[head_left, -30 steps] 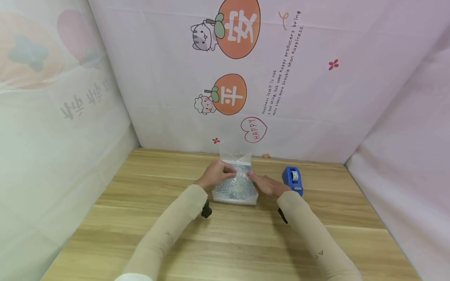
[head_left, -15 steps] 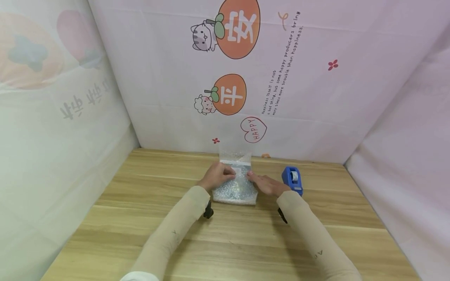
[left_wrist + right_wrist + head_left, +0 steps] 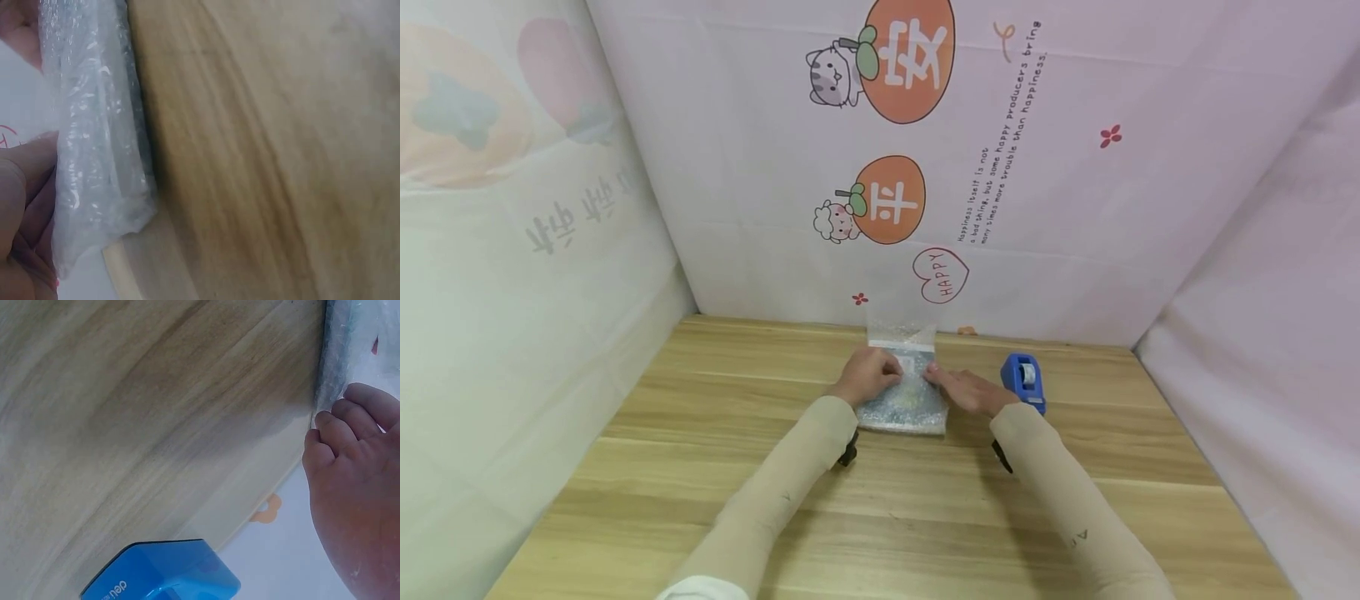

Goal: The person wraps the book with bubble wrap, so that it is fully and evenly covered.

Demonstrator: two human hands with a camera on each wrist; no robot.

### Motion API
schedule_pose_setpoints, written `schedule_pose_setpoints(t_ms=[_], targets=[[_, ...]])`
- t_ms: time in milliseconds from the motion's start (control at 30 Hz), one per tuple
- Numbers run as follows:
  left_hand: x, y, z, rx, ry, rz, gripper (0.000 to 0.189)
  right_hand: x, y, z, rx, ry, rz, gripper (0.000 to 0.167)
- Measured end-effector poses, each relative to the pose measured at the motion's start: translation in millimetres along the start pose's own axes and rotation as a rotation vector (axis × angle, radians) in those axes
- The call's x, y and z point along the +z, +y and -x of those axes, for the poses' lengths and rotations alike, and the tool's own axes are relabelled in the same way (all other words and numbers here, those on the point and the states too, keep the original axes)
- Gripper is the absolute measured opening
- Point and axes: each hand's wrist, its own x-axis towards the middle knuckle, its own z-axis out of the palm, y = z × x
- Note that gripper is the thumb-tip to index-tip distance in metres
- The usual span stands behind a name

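A flat package in clear bubble wrap [image 3: 898, 408] lies near the table's back edge, something bluish-grey showing through it. My left hand [image 3: 867, 375] is on its left side with fingers curled, thumb and forefinger pinching at its upper face beside a small pale patch [image 3: 908, 364]. From the right, my right hand [image 3: 967, 392] rests on the package's side with its fingers reaching forward. The right wrist view shows its fingers [image 3: 340, 428] along the wrapped edge. In the left wrist view the bubble wrap's folded end [image 3: 103, 219] stands beside my left hand [image 3: 25, 219].
A blue tape dispenser [image 3: 1024, 383] with a roll of clear tape stands just right of my right hand. A printed white cloth [image 3: 760, 250] hangs behind the wooden table [image 3: 925, 517], with more pale cloth at both sides. A loose bubble wrap flap [image 3: 901, 329] stands toward the back cloth.
My left hand has shifted slightly, its wrist swinging a little to the right. The package's front corners look drawn in more. My right hand and the tape dispenser stay in place.
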Motion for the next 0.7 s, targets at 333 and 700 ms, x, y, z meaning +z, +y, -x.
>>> schedule_pose_setpoints(t_ms=[333,700], targets=[[4.1,6.1,-1.6,-0.071,-0.003,-0.003,0.005,3,-3,3.0,0.011,0.092,0.075,0.086],[-2.8,6.2,-4.2,-0.113,-0.034,0.051,0.004,4,-32,14.7,-0.072,0.053,0.314,0.074]])
